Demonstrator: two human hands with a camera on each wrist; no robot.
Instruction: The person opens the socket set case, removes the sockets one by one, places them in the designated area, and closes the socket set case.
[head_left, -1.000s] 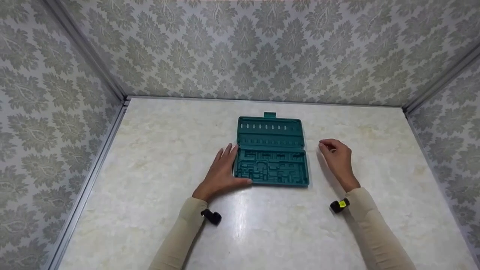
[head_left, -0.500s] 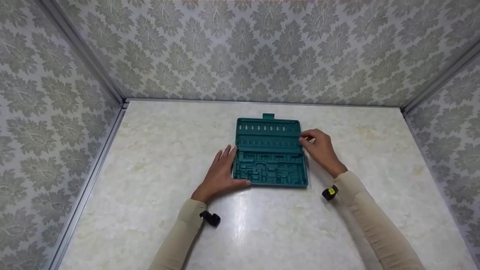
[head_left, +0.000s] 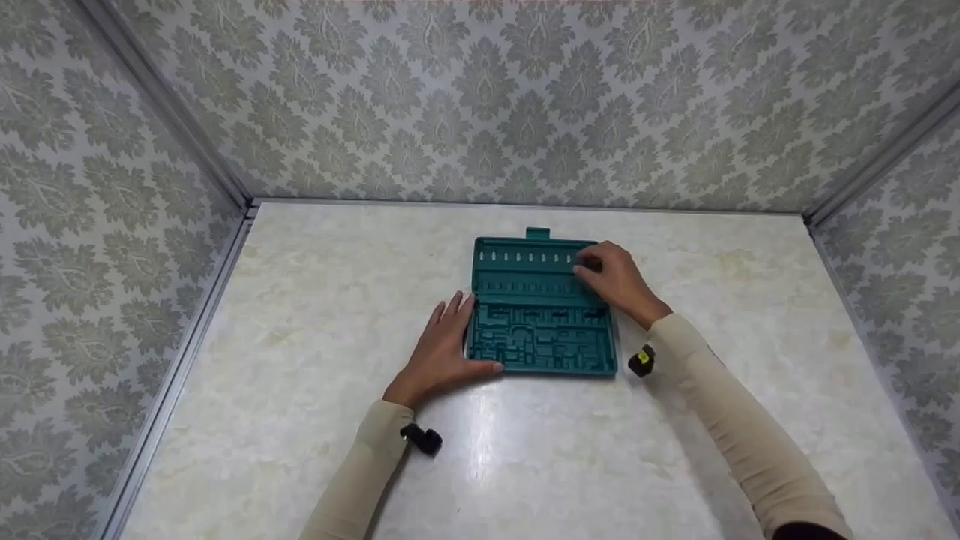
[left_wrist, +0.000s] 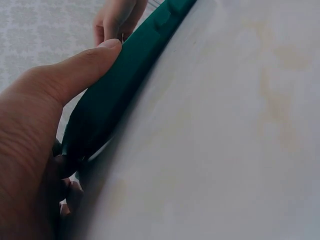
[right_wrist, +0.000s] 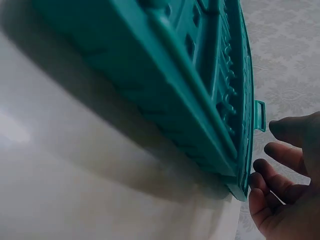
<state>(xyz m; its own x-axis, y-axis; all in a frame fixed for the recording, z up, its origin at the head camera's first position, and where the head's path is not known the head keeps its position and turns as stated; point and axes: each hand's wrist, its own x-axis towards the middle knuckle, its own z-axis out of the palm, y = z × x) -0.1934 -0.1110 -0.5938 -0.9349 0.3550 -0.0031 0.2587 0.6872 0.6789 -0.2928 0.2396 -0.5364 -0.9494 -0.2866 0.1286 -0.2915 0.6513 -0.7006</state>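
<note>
An opened green plastic case (head_left: pixel 544 337) lies on the table, its moulded lid (head_left: pixel 525 277) folded back with a row of small light pieces (head_left: pixel 517 256). My left hand (head_left: pixel 442 349) rests at the near left corner, fingers extended along the left side and thumb on the front edge. In the left wrist view the thumb (left_wrist: pixel 92 65) lies straight against the case wall. My right hand (head_left: pixel 611 277) is over the lid's right part, thumb and forefinger close together by the row's right end. Whether a small piece sits between these fingertips I cannot tell.
The case's latch tab (head_left: pixel 537 233) sticks out at the far edge. The pale marbled table (head_left: pixel 337 300) ends at patterned walls (head_left: pixel 487 112) at the back and both sides. A small black wrist camera (head_left: pixel 641 361) hangs by the right sleeve.
My right hand has moved left from the table beside the case, across the lid's right edge, to the right end of the row. My left hand has stayed at the corner.
</note>
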